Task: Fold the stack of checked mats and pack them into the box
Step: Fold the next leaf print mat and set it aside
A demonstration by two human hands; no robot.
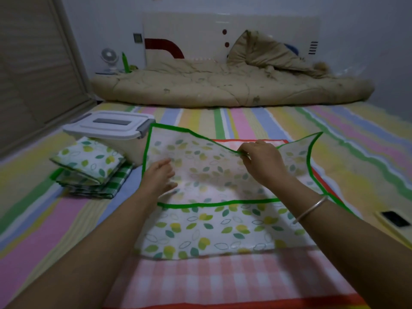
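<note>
Far left: box (111, 128), lid on; just in front, folded mats (89, 168) stacked on striped bedspread (33, 219). Left hand (159, 175) flat, fingers loosely spread, pressing the leaf-print mat (200, 228), mid-fold atop a red-checked mat (211, 279). Right hand (260, 161) pinching the raised green-bound edge between thumb and fingers. Judged light, thin, floppy, semi-translucent; probably slick. Best gripped on the stitched border near corners; held flat with a palm while creasing.
</note>
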